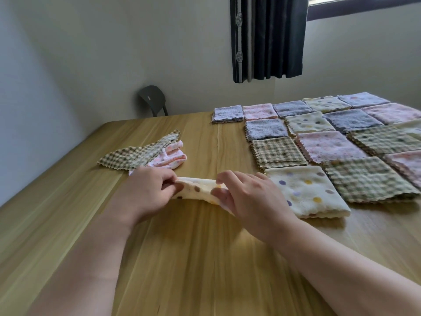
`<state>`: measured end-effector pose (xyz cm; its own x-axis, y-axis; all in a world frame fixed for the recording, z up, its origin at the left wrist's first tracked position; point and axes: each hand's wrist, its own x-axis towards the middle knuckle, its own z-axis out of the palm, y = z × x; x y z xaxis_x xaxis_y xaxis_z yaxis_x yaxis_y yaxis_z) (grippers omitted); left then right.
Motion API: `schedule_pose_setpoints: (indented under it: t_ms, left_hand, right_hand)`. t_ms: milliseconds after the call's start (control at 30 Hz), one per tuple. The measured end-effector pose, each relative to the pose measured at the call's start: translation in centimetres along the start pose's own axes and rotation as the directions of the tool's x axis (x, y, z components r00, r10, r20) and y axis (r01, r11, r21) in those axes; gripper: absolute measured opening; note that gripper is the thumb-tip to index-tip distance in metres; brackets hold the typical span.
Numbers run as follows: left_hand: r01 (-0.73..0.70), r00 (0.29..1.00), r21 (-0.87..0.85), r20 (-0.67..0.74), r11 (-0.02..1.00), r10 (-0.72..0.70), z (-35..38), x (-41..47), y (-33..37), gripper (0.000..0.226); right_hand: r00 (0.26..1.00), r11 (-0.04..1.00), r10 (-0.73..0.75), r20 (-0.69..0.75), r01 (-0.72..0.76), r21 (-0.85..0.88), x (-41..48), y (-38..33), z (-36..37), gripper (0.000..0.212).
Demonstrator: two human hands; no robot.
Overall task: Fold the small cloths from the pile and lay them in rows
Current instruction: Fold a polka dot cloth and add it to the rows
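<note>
Cream, fleecy dotted cloth [196, 190] stretches into a soft strip, pinched between left hand [148, 192] and right hand [250, 201] over the wood-grain table [182, 258].

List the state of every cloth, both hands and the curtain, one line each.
Dotted cloth: held up at both ends, fold unfinished.
Left hand: pinching the dotted cloth's left end.
Right hand: pinching its right end.
Checked cloth: unfolded, lying loose.
Pink cloth: unfolded, bunched against the checked cloth.
Folded cloths: folded square, laid flat in rows.
Curtain: hanging gathered in folds.
</note>
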<state>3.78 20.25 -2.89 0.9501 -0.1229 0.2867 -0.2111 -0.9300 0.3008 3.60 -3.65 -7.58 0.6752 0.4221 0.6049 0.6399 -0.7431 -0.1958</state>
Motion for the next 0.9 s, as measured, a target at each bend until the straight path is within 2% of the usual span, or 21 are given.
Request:
schedule_pose_setpoints:
  t_ms: [67,167,333,500,633,700,833,900]
  left_hand:
    - [-0.012,0.990,-0.001,-0.137,1.000,0.012,-0.3,0.1,-0.7,0.004]
    - [-0.042,0.978,-0.075,-0.208,0.996,0.025,-0.2,0.2,-1.0,0.005]
    - [-0.199,0.944,-0.104,-0.286,0.974,0.163,0.2,-0.1,0.0,0.012]
    - [-0.292,0.909,-0.105,-0.341,0.951,0.241,0.2,-0.4,0.6,0.010]
    - [-0.321,0.889,-0.130,-0.383,0.938,0.251,-0.1,-0.3,1.0,0.012]
    - [-0.292,0.889,-0.122,-0.400,0.949,0.222,-0.1,-0.1,0.4,0.013]
    - [-0.180,0.894,-0.099,-0.431,0.979,0.121,-0.1,0.4,-1.5,0.014]
    - [-0.119,0.891,-0.172,-0.453,0.978,0.029,-0.4,0.5,-2.0,0.016]
  right_hand:
    - [0.999,0.999,-0.032,0.044,0.031,0.008,0.0,0.4,-0.3,0.053]
    - [0.991,0.998,-0.022,0.132,0.030,-0.055,-0.2,0.0,-0.8,0.079]
    - [0.994,0.998,0.021,0.107,-0.015,-0.055,-0.4,-2.0,-1.5,0.087]
    - [0.987,0.993,0.003,0.163,0.017,-0.118,-0.8,-3.4,-0.8,0.073]
    - [0.995,0.989,0.024,0.096,-0.010,-0.147,-0.9,-2.9,0.5,0.025]
    - [0.996,0.991,0.069,0.061,-0.061,-0.120,-0.6,-2.1,0.5,0.011]
    - [0.971,0.979,0.200,-0.131,-0.194,0.056,0.2,0.3,-0.4,0.012]
    - [0.946,0.960,0.259,-0.196,-0.229,0.163,0.4,1.4,-0.8,0.011]
